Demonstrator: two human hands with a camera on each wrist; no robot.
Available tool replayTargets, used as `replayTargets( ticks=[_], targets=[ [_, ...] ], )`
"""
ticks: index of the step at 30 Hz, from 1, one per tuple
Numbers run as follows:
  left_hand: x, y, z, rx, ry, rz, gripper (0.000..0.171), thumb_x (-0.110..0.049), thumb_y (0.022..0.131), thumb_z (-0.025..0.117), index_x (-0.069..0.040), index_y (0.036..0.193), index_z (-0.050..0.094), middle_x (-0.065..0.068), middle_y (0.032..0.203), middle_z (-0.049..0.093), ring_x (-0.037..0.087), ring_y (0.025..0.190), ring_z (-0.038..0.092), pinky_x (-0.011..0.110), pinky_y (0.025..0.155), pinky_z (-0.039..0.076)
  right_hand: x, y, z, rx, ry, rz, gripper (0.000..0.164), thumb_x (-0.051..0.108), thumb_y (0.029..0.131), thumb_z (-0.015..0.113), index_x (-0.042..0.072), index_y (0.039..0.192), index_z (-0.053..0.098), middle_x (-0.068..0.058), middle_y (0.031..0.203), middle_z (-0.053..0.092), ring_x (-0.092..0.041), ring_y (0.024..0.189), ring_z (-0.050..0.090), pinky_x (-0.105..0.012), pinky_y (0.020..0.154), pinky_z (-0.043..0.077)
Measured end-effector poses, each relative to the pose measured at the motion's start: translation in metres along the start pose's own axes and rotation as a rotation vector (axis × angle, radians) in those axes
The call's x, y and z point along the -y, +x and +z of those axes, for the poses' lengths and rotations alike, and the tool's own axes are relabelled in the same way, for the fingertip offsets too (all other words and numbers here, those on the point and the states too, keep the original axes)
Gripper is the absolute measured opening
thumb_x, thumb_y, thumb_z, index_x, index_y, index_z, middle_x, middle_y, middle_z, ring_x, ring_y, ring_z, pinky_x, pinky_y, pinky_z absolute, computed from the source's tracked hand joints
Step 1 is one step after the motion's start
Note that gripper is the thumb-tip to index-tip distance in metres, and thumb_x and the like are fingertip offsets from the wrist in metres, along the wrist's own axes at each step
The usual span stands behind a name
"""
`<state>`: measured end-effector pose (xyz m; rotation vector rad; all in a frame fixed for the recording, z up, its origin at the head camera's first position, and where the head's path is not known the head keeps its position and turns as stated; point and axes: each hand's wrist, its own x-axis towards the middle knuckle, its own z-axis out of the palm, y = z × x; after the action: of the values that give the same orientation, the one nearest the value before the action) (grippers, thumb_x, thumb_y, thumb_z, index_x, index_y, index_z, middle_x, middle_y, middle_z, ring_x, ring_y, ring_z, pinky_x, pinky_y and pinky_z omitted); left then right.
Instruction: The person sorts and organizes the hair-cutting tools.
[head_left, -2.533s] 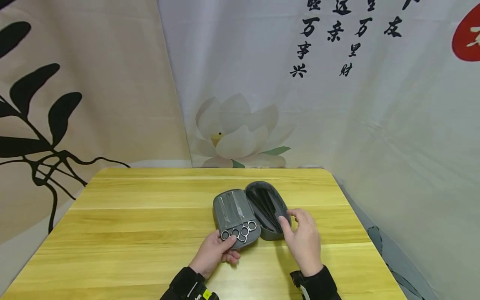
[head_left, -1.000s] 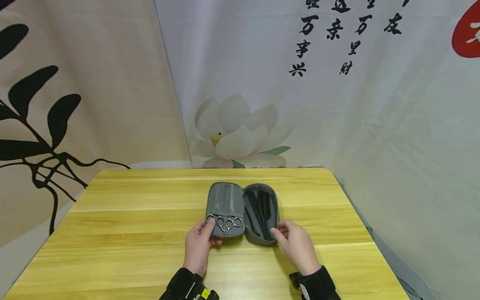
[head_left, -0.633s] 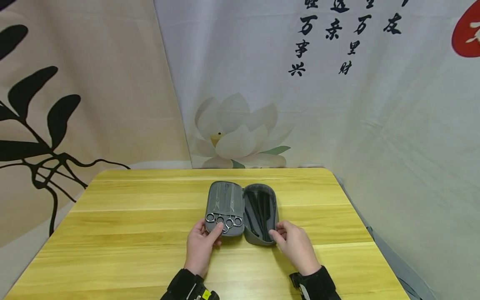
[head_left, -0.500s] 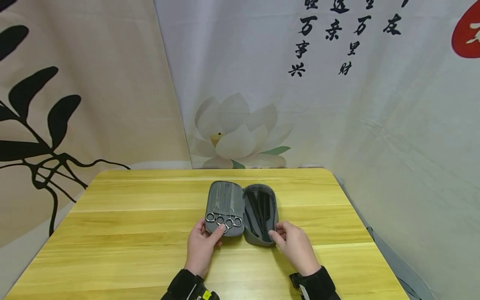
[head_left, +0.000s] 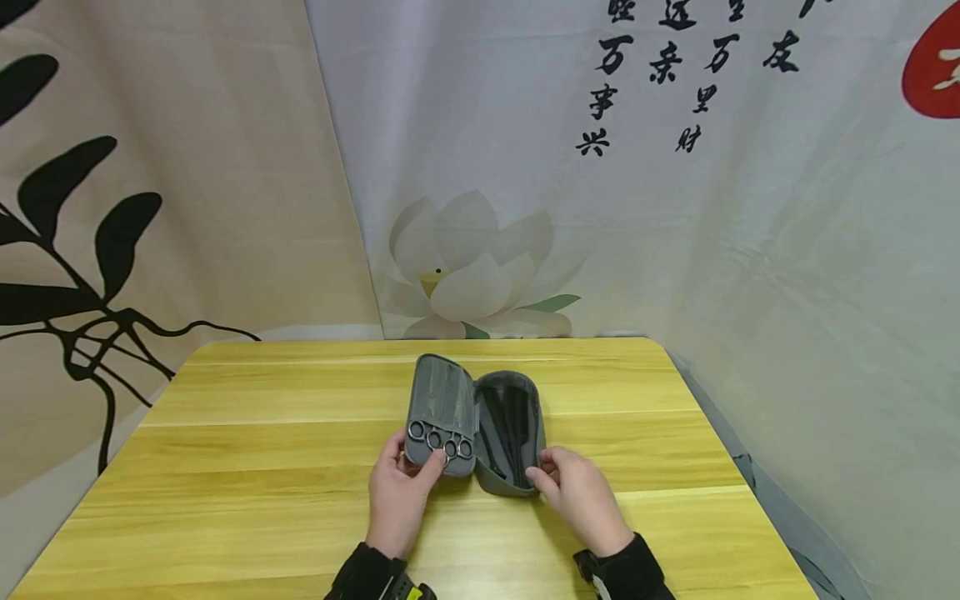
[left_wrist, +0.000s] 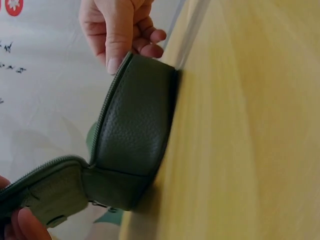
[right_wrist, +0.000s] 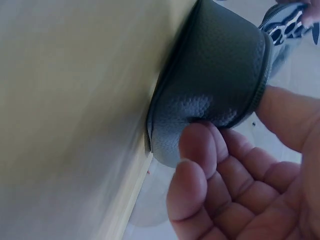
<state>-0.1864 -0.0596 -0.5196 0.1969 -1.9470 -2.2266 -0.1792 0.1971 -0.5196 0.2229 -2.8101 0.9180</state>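
Observation:
A grey zippered case (head_left: pixel 480 467) lies unfolded on the table, its lid (head_left: pixel 442 404) tilted up on the left. Several metal scissors (head_left: pixel 435 438) sit in the lid's clear pocket with their finger rings showing. Black combs (head_left: pixel 515 425) and other dark slim tools lie in the deep right half. My left hand (head_left: pixel 397 500) grips the lid's near edge, thumb on top by the rings, fingers underneath. My right hand (head_left: pixel 581 496) pinches the near right rim of the deep half, as the right wrist view shows, with the thumb at the zipper (right_wrist: pixel 262 85) and fingers against the outer wall.
The wooden table (head_left: pixel 262 467) extends on all sides of the case. Behind it hangs a cloth backdrop (head_left: pixel 480 167) with a printed lotus, plant and dark characters. A cable (head_left: pixel 817 575) lies beyond the table's right edge.
The case first turned straighter and shifted left; since then the left hand has tilted the lid up further. The case has slid slightly left and nearer, both hands keeping hold.

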Motion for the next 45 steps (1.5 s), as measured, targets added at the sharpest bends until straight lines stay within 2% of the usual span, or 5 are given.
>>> replayTargets(
  ticks=[6,15,27,33,45],
  targets=[
    [-0.011,-0.003,-0.008,-0.014,0.167,0.130,0.052,-0.002,0.093,0.077,-0.008,0.142,0.062,0.017,0.118,0.075,0.004,0.089,0.069,0.019,0.074,0.060,0.008,-0.002,0.010,0.025,-0.007,-0.096,0.025,0.028,0.099,0.078,0.006,0.112,0.076,0.005,0.090,0.074,-0.002,0.077,0.066,-0.023,0.069,0.056],
    [-0.026,-0.015,-0.003,0.119,0.597,0.671,0.055,0.010,0.078,0.079,-0.007,0.130,0.072,0.001,0.105,0.066,0.004,0.071,0.051,0.018,0.058,0.047,0.023,-0.006,0.021,0.049,-0.007,-0.205,0.023,0.028,0.100,0.078,0.007,0.107,0.076,0.007,0.084,0.071,0.003,0.071,0.058,-0.021,0.063,0.051],
    [-0.017,-0.030,0.019,0.328,1.078,0.960,0.049,-0.003,0.071,0.093,-0.011,0.114,0.070,0.000,0.102,0.067,0.011,0.089,0.067,0.026,0.077,0.062,0.027,-0.008,0.020,0.036,-0.001,-0.165,0.003,0.019,0.098,0.075,0.017,0.098,0.072,0.010,0.080,0.069,0.004,0.066,0.054,-0.019,0.058,0.045],
    [-0.015,-0.032,0.024,0.438,1.175,0.923,0.041,-0.026,0.078,0.096,-0.012,0.109,0.072,-0.001,0.100,0.063,0.012,0.090,0.062,0.026,0.077,0.059,0.028,-0.007,0.019,0.033,-0.019,-0.165,0.005,0.018,0.098,0.075,0.017,0.096,0.070,0.011,0.076,0.066,0.005,0.063,0.052,-0.018,0.058,0.044],
    [-0.013,-0.034,0.026,0.402,1.080,0.890,0.029,-0.031,0.086,0.091,-0.015,0.101,0.073,-0.003,0.096,0.063,0.009,0.084,0.060,0.023,0.071,0.057,0.030,-0.013,0.013,0.147,0.044,-0.034,0.036,0.017,0.103,0.062,0.019,0.070,0.049,0.010,0.058,0.037,-0.003,0.047,0.034,-0.020,0.048,0.027]
  ],
)
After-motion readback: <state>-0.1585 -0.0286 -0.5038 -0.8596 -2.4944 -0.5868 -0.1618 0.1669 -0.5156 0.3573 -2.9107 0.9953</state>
